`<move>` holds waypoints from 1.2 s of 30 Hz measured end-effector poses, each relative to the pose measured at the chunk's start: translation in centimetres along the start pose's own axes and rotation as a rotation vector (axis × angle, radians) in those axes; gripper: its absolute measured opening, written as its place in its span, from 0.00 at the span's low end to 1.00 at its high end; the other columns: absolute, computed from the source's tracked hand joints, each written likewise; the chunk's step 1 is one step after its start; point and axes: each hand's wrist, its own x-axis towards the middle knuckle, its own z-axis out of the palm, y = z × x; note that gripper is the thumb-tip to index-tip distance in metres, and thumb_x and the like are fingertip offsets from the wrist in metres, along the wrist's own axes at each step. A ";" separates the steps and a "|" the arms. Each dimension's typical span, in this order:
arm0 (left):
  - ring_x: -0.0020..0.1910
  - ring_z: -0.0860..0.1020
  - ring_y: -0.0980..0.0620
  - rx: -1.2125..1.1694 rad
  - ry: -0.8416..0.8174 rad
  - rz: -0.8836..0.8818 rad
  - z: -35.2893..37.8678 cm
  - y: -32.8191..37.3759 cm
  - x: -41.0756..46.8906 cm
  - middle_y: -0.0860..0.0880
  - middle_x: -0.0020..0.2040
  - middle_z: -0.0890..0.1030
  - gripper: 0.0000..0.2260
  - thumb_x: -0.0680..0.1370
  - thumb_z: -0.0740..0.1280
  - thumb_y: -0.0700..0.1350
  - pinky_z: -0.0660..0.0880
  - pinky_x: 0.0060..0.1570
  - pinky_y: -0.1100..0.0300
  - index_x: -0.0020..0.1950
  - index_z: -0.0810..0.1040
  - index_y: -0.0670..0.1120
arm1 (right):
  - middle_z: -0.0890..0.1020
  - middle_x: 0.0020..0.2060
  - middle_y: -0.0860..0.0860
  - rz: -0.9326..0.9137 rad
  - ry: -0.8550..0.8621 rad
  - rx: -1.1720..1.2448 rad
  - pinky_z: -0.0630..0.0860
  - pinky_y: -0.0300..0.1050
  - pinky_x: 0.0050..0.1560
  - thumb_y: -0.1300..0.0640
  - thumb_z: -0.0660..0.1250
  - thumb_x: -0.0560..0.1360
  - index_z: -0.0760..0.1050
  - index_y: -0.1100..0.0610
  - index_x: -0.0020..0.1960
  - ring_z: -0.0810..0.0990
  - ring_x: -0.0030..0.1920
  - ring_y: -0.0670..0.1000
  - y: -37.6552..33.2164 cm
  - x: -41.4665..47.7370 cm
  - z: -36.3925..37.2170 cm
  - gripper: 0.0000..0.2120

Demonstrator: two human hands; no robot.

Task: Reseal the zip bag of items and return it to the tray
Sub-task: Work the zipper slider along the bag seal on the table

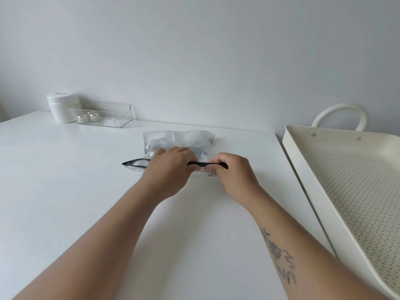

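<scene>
A clear zip bag (179, 139) with white contents lies on the white table (65, 191), its black zip strip facing me. My left hand (168, 169) pinches the strip near its middle. My right hand (231, 172) pinches the strip's right end between thumb and fingers. The strip's left end sticks out past my left hand. The cream perforated tray (303, 169) with a loop handle stands to the right, off the table's right edge.
At the table's back left stand a white jar (61, 108) and a clear plastic organiser (116, 115) holding two small pots. The wall runs right behind the table.
</scene>
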 end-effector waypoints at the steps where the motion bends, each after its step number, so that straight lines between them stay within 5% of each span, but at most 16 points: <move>1: 0.51 0.75 0.52 -0.001 -0.009 -0.010 0.0 -0.2 0.0 0.57 0.46 0.78 0.08 0.81 0.60 0.52 0.65 0.52 0.54 0.48 0.77 0.52 | 0.78 0.27 0.35 0.015 -0.003 -0.007 0.64 0.33 0.28 0.56 0.71 0.73 0.78 0.48 0.34 0.71 0.29 0.40 0.0 0.0 0.0 0.10; 8: 0.44 0.72 0.54 -0.057 -0.058 -0.087 -1.0 -1.4 -0.3 0.58 0.42 0.76 0.07 0.81 0.61 0.50 0.65 0.54 0.53 0.47 0.77 0.52 | 0.74 0.25 0.43 0.044 0.028 -0.094 0.64 0.43 0.31 0.52 0.71 0.72 0.75 0.50 0.33 0.68 0.27 0.44 0.6 0.1 -0.8 0.11; 11: 0.43 0.72 0.53 -0.064 -0.057 -0.120 -1.2 -1.5 -0.4 0.57 0.42 0.77 0.08 0.80 0.61 0.50 0.64 0.54 0.54 0.46 0.77 0.52 | 0.74 0.29 0.44 0.053 0.038 -0.211 0.64 0.44 0.35 0.50 0.69 0.75 0.73 0.48 0.34 0.71 0.34 0.50 0.6 0.0 -0.8 0.12; 14: 0.44 0.74 0.53 -0.054 -0.059 -0.093 -0.8 -0.8 -0.6 0.57 0.45 0.77 0.08 0.81 0.61 0.49 0.65 0.55 0.54 0.47 0.78 0.50 | 0.79 0.41 0.44 -0.034 0.046 -0.426 0.66 0.48 0.47 0.52 0.65 0.78 0.77 0.50 0.46 0.74 0.48 0.55 0.2 -0.3 -1.0 0.04; 17: 0.45 0.75 0.52 -0.043 -0.059 -0.063 -0.6 -0.3 -0.5 0.56 0.45 0.77 0.08 0.81 0.61 0.48 0.67 0.55 0.53 0.48 0.78 0.49 | 0.80 0.51 0.42 -0.172 0.072 -0.512 0.61 0.49 0.59 0.51 0.68 0.76 0.76 0.47 0.58 0.72 0.55 0.50 -0.4 -0.6 -0.7 0.11; 21: 0.42 0.73 0.52 -0.045 -0.042 -0.020 -0.5 0.0 -0.4 0.56 0.43 0.76 0.07 0.80 0.61 0.48 0.68 0.53 0.52 0.47 0.78 0.50 | 0.79 0.41 0.42 -0.192 0.035 -0.467 0.58 0.46 0.56 0.51 0.67 0.76 0.78 0.48 0.47 0.73 0.51 0.49 -0.9 -0.4 0.2 0.02; 25: 0.41 0.70 0.54 -0.052 -0.046 -0.001 -0.6 -0.2 -0.4 0.58 0.41 0.74 0.07 0.80 0.61 0.49 0.67 0.53 0.53 0.48 0.78 0.51 | 0.72 0.31 0.38 -0.111 0.035 -0.400 0.62 0.46 0.51 0.49 0.68 0.75 0.78 0.47 0.42 0.71 0.44 0.49 -0.2 -0.1 -0.2 0.05; 36: 0.44 0.75 0.54 -0.075 -0.042 -0.044 -1.1 -1.9 -0.7 0.60 0.42 0.75 0.05 0.80 0.62 0.49 0.68 0.52 0.54 0.49 0.78 0.53 | 0.72 0.27 0.42 -0.036 0.060 -0.400 0.65 0.48 0.52 0.49 0.68 0.76 0.70 0.47 0.35 0.70 0.44 0.51 0.9 -0.2 -1.5 0.13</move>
